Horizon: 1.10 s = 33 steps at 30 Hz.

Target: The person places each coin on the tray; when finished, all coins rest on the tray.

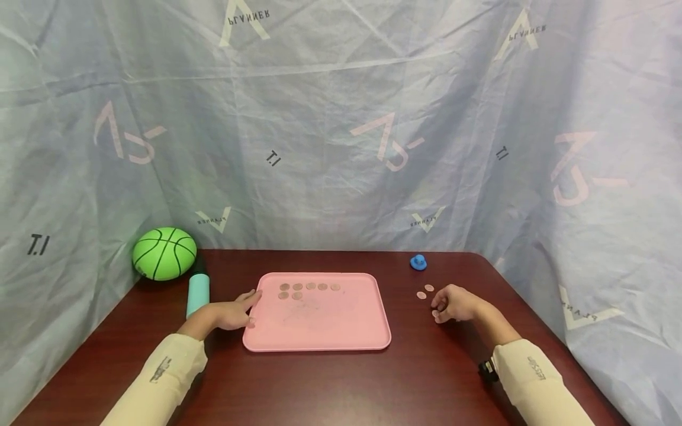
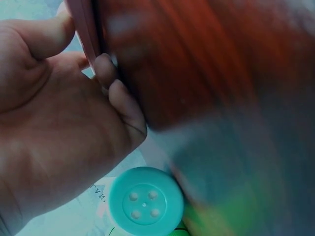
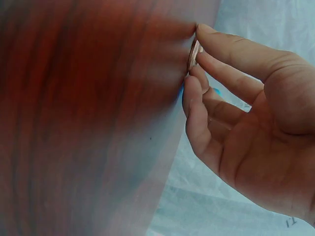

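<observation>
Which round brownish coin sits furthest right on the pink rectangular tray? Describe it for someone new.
On the dark reddish-brown table, find the pink rectangular tray. Along its far side runs a row of five round brownish coins; go to the coin at the right end. Unlike its four row-mates, it has no coin to its right on the tray.

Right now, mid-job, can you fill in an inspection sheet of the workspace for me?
Surface: dark red-brown table.
Job's things: pink tray bearing seven coins; two loose coins on the table, right of it.
Clutter: green ball and teal cylinder, left; blue toy, far right.
Hands: left hand touches the tray's left rim; right hand holds at least one more coin.
Cables: nothing seen.
Surroundings: printed curtain behind and both sides.
</observation>
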Available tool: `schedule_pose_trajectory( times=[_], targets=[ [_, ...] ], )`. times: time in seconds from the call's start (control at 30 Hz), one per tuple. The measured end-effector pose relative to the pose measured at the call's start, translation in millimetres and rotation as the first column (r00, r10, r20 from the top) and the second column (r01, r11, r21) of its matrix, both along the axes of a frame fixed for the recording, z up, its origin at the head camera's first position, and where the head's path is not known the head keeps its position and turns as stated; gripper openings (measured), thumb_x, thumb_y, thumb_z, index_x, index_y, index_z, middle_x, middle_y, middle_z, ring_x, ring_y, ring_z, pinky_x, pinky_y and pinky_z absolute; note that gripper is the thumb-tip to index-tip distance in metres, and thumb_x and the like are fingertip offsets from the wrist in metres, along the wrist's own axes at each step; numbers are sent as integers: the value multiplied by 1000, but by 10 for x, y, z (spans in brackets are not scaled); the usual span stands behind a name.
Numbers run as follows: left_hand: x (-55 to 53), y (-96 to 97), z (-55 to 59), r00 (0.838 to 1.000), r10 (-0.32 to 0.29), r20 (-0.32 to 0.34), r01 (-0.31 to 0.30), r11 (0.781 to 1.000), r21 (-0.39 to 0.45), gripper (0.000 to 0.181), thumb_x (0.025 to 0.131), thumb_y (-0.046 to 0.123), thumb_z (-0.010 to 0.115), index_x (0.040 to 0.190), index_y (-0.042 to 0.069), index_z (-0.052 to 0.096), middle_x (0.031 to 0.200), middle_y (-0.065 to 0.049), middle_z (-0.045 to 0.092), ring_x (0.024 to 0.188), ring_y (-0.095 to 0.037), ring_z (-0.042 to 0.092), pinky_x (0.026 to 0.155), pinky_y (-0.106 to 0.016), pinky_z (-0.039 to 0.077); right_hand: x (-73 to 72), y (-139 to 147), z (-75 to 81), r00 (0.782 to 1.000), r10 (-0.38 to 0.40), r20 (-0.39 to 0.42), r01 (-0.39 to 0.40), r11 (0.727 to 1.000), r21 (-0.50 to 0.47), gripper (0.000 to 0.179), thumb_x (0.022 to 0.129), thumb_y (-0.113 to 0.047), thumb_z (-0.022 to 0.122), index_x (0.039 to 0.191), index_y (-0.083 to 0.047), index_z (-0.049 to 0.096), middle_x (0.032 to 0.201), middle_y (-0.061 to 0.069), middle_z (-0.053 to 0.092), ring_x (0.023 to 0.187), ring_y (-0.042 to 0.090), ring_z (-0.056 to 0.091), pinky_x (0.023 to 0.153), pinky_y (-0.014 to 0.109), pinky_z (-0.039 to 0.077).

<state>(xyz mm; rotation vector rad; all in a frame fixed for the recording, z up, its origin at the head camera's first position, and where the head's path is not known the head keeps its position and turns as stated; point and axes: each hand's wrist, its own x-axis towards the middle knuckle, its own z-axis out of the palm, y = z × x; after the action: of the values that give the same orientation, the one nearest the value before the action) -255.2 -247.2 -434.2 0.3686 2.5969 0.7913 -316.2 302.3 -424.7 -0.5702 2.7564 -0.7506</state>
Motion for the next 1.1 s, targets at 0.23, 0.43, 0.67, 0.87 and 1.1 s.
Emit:
schedule_pose_trajectory(
  times=[0.23, 0.43, 0.67, 0.87, 1.1],
  targets=[
    [22, 3, 12, 1000, -9, -1, 9, 1000, 0, 81, 92, 11, 59, 156, -5, 12, 158, -34, 4, 145, -51, 8, 112, -67, 14, -43, 6, -10, 1000, 12, 24, -12, 1000, 0, 13, 80, -8, 81, 88, -4, 71, 75, 0, 69, 61, 10, 55, 49, 30, 43],
    [22, 1, 20, 1000, -8, 5, 8, 1000, 7, 82, 92, 11, 59, 156, -5, 11, 158, -34, 4, 145, -51, 7, 111, -67, 13, -74, 33, -21, 999, 42, 32, -42, 999, -5, 12, 81, -10, 81, 84, -5, 71, 73, -1, 69, 59, 10, 54, 48, 29, 43],
    [-4, 1, -1, 1000, -16, 1, 16, 1000, -1, 81, 92, 11, 58, 156, -5, 11, 158, -34, 4, 145, -51, 7, 112, -67, 13, -68, 76, -31, 997, 70, 22, -71, 997, 33, 14, 82, -12, 81, 80, -6, 69, 68, -5, 62, 58, 9, 51, 48, 27, 42],
    [-5, 11, 13, 999, -36, -2, 36, 999, 5, 82, 92, 11, 59, 155, -6, 11, 158, -35, 4, 146, -51, 5, 113, -65, 12, -48, 113, -15, 998, 52, 35, -52, 999, 13, 19, 82, -14, 81, 90, -3, 68, 72, -1, 63, 56, 10, 51, 48, 28, 43],
    [-45, -45, -15, 998, -60, 15, 60, 998, 16, 86, 92, 17, 59, 155, -7, 7, 157, -36, 0, 144, -53, 2, 111, -67, 10, -45, 166, 2, 995, 57, 83, -56, 998, -14, 17, 79, -4, 81, 92, -3, 70, 76, 2, 66, 59, 10, 53, 48, 28, 41]
  ],
)
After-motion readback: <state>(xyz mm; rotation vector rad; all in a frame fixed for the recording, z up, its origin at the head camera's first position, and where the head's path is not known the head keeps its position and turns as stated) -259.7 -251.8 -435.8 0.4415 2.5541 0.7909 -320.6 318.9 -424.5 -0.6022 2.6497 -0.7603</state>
